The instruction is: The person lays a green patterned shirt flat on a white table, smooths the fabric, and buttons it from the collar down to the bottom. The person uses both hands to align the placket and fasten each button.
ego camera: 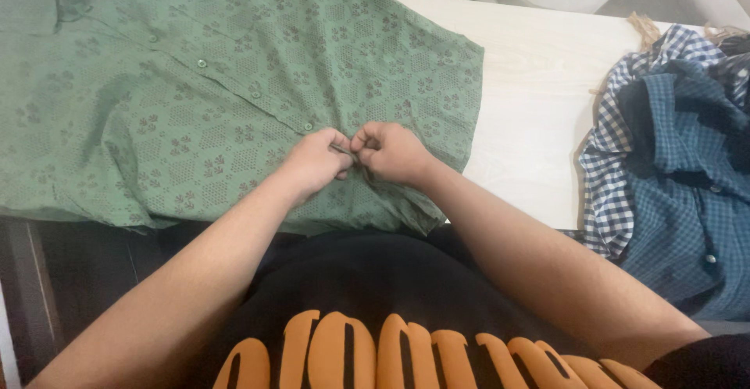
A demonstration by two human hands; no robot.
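Left hand (316, 162) and right hand (391, 153) close together, knuckles nearly touching, both curled and pinching the front placket of the green shirt (203, 84) at its lowest button. Step in hand looks like buttoning up the bottom of the placket; next move likely calls for pushing the button through its hole with a steady two-finger grip, button itself hidden by the fingers. Shirt lies flat, front up, over the near left part of the white table (531, 100), hem hanging off the near edge; patterned weave, upper buttons closed. Blue checked shirts (672, 147) heaped at the right edge, apart.
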